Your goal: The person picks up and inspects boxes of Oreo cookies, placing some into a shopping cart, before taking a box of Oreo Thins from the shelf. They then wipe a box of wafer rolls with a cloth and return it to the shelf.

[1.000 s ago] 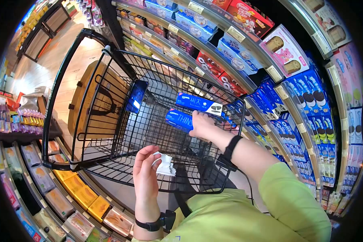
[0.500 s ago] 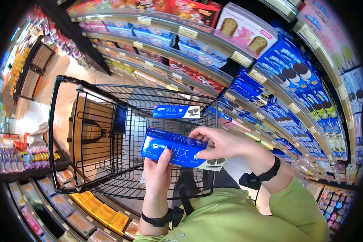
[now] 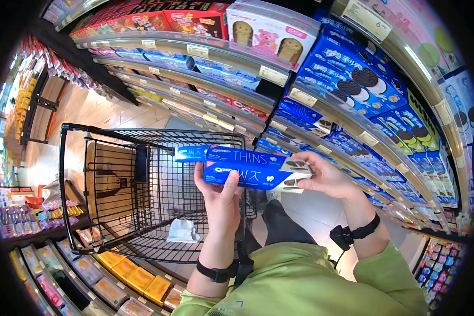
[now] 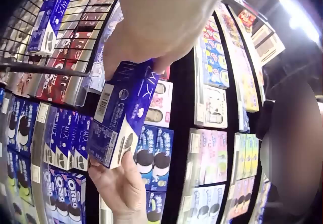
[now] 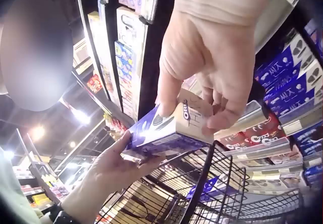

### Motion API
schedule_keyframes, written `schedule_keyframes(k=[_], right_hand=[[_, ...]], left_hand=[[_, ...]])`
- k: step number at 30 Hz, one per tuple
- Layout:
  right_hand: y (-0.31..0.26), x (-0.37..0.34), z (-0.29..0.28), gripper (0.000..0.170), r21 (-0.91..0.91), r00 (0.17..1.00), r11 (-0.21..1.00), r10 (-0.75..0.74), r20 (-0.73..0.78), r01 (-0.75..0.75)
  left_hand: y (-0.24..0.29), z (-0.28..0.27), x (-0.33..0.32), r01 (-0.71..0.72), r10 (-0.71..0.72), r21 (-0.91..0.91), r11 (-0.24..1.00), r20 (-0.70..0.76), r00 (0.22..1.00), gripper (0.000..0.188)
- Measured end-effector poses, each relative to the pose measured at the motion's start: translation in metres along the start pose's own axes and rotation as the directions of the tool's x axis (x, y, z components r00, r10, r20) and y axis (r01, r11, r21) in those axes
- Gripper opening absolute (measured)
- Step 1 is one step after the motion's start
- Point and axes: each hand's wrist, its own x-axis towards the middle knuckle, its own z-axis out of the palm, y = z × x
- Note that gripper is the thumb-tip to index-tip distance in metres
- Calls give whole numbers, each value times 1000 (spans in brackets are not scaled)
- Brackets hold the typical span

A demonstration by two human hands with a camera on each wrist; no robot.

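Observation:
A blue Oreo Thins box (image 3: 253,167) is held level in both hands in front of the shopping cart (image 3: 158,131). My left hand (image 3: 219,197) grips its left part, thumb on the front face. My right hand (image 3: 332,176) pinches the white right end, which shows a cookie picture. In the left wrist view the box (image 4: 126,110) turns its barcode side to the camera; in the right wrist view its pale end (image 5: 189,115) lies between the right thumb and fingers. A second blue box (image 3: 190,153) shows behind the held one, partly hidden.
A white crumpled item (image 3: 183,231) lies in the cart. Shelves of blue cookie boxes (image 3: 353,79) rise at the right, with a pink box (image 3: 271,34) at the top. Yellow packs (image 3: 134,271) line the lower-left shelf. A brown panel (image 3: 110,176) stands at the cart's far end.
The right hand lifted a box out of the cart, and the left hand took hold of it too. Since then the held box has moved right, and the view has turned toward the right-hand shelves.

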Motion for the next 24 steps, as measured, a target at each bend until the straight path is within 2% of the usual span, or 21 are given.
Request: schedule_keyframes(k=[2, 5, 6, 9, 13, 15, 19, 21, 23, 24], right_hand=[[0, -6, -12, 63, -46, 990, 997, -69, -122, 64], [12, -13, -38, 64, -111, 987, 994, -36, -159, 18], [14, -15, -45, 64, -113, 985, 994, -33, -169, 14], [17, -23, -59, 65, -79, 979, 996, -53, -197, 38], [22, -28, -78, 66, -45, 976, 998, -52, -211, 43], [29, -30, -88, 68, -35, 975, 998, -60, -215, 54], [43, -31, -105, 76, -25, 978, 1000, 4, -209, -9], [52, -31, -109, 73, -21, 941, 995, -99, -324, 97], [57, -31, -112, 74, 6, 931, 998, -61, -360, 68], [58, -30, -112, 73, 99, 925, 992, -31, -380, 74]], left_hand=[[-14, 9, 4, -28, 29, 88, 996, -7, 1000, 63], [-34, 14, 13, 1, -12, 135, 991, 81, 997, 56], [-39, 18, 13, 23, -33, 151, 988, 65, 997, 57], [-48, 36, 13, 77, -81, 82, 994, 46, 996, 65], [-67, 46, 19, 86, -88, 18, 996, 79, 993, 62], [-77, 50, 22, 118, -118, 8, 993, 26, 993, 50], [-103, 49, 30, 131, -124, 108, 986, -72, 990, 49], [-115, 47, 36, 143, -134, 135, 980, -74, 988, 48], [-127, 45, 42, 143, -135, 96, 985, -84, 987, 48], [-133, 45, 45, 137, -132, 69, 988, -77, 988, 48]])
